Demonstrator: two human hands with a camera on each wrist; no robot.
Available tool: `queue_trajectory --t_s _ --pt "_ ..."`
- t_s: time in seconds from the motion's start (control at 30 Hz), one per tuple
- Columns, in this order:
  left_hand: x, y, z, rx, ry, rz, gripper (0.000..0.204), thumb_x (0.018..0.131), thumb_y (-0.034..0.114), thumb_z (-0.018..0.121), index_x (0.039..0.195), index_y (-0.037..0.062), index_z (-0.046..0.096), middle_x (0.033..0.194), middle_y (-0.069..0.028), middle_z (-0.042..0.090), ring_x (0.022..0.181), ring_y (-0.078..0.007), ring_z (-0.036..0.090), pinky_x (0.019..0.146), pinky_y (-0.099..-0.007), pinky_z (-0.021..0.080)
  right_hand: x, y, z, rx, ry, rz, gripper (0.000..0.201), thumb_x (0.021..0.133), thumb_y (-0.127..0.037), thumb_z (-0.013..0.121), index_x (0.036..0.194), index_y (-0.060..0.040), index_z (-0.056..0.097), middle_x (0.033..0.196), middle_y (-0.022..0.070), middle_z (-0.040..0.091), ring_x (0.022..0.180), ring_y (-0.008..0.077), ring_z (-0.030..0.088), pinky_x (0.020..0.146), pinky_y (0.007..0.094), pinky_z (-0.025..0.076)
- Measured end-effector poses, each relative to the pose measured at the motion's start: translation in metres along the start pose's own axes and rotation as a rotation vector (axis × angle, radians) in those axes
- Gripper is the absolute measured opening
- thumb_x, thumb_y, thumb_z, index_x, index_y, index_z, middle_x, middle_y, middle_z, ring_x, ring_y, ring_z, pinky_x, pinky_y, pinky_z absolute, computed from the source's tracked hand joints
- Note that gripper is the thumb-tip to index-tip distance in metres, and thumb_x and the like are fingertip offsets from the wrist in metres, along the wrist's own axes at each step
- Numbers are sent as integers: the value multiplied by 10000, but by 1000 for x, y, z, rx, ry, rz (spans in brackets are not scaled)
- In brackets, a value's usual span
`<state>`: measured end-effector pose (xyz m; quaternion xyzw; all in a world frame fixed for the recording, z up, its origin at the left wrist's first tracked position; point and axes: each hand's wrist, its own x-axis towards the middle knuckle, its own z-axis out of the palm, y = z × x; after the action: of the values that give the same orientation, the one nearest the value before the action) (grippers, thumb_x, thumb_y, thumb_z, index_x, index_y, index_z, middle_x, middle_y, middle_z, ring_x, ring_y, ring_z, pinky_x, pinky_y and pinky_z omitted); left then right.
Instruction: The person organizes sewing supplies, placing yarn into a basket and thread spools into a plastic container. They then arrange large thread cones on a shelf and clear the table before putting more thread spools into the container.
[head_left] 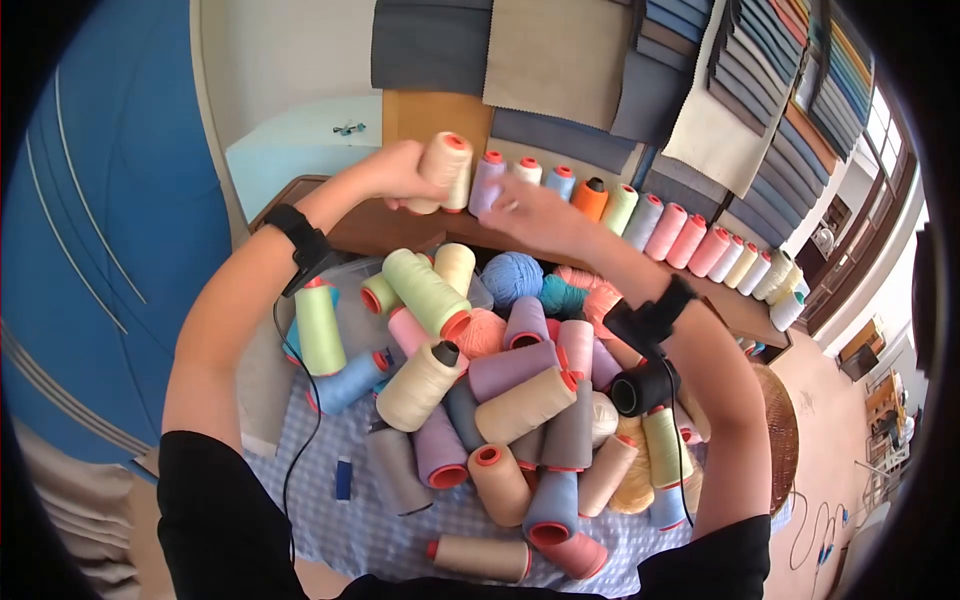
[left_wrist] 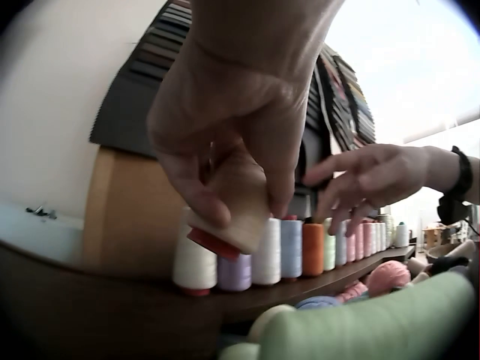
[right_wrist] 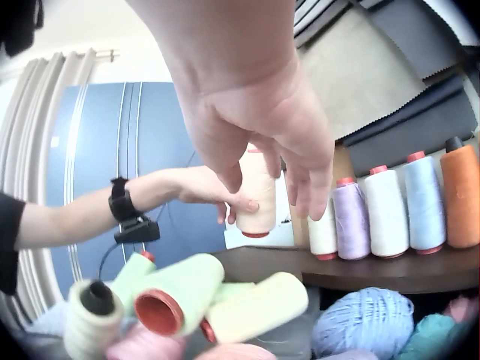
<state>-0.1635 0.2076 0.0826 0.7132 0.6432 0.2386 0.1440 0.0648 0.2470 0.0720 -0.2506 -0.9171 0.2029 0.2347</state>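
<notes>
My left hand (head_left: 405,172) grips a peach-cream cone of thread (head_left: 445,160) with a red core, thumb and fingers round its sides. In the left wrist view this cone (left_wrist: 240,196) is tilted above the dark shelf. Behind it stands a white cone (left_wrist: 195,259), partly covered in the head view. My right hand (head_left: 545,215) is over the shelf's front edge, fingers loosely spread with nothing between them. It overlaps the lavender cone (head_left: 486,180) in the head view. In the right wrist view the right hand (right_wrist: 262,112) hangs with its fingers pointing down, near the held cone (right_wrist: 256,199).
A row of thread cones, including an orange cone (head_left: 590,200), lines the curved wooden shelf (head_left: 400,232). Below, many cones and yarn balls, including a blue yarn ball (head_left: 511,279), are heaped on a checked cloth (head_left: 300,500). Fabric swatches (head_left: 555,65) hang behind.
</notes>
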Motion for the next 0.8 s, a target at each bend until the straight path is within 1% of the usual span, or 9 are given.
queue_trajectory --t_s 0.03,0.1,0.13,0.23,0.37,0.5,0.6,0.77,0.8 --pt "3 -18 0 -54 62 -79 490 635 292 775 972 -23 609 751 -124 647 552 -176 634 455 -275 533 5 8 5 -275 -160 -80 386 828 -252 552 1131 -13 557 1008 178 622 886 266 618 794 352 482" --pt "14 -50 3 -189 58 -185 483 653 261 772 995 -31 596 803 -134 647 590 -182 642 490 -274 550 20 25 27 -427 -239 -104 333 813 -146 498 1096 12 574 1074 188 607 955 328 595 867 377 464" --pt "21 -63 6 -324 38 -295 476 672 230 768 1018 -39 582 854 -144 647 628 -187 649 525 -273 566 28 32 38 -442 -234 -109 333 813 -146 498 1096 12 574 1074 188 607 955 328 595 867 377 464" --pt "45 -93 19 -539 3 -308 466 710 180 751 1067 -46 555 960 -158 629 725 -212 658 574 -279 576 54 51 66 -463 -239 -84 359 785 -67 452 1116 17 563 1097 198 595 1006 353 570 902 398 447" --pt "62 -99 25 -528 -22 -295 464 749 140 725 1131 -16 513 1055 -143 593 912 -212 628 705 -304 573 77 56 86 -375 -213 -134 394 777 -48 447 1156 20 533 1129 230 564 1056 357 543 921 405 431" --pt "73 -92 31 -531 1 -326 457 750 81 695 1132 -57 485 1066 -151 571 921 -220 618 730 -296 569 83 69 98 -322 -190 -16 423 765 -68 476 1177 21 513 1132 240 554 1091 350 518 947 388 410" --pt "76 -92 35 -581 5 -329 462 753 72 683 1133 -80 469 1076 -161 556 918 -226 618 734 -294 572 81 77 99 -299 -81 -144 410 736 -37 483 1134 34 554 1124 236 563 1043 346 559 910 396 441" --pt "38 -63 7 -413 -26 -407 515 770 73 631 1206 -109 426 1075 -168 547 901 -233 618 713 -303 577 66 66 75 -295 -210 -125 403 728 -17 493 1117 -47 593 1121 184 580 1060 321 549 926 380 435" --pt "25 -52 -2 -242 -164 -353 543 782 94 596 1259 -80 402 1100 -162 544 920 -233 610 711 -311 568 56 58 69 -268 -278 -191 409 719 6 494 1113 -46 593 1117 175 581 1063 319 546 931 382 430"
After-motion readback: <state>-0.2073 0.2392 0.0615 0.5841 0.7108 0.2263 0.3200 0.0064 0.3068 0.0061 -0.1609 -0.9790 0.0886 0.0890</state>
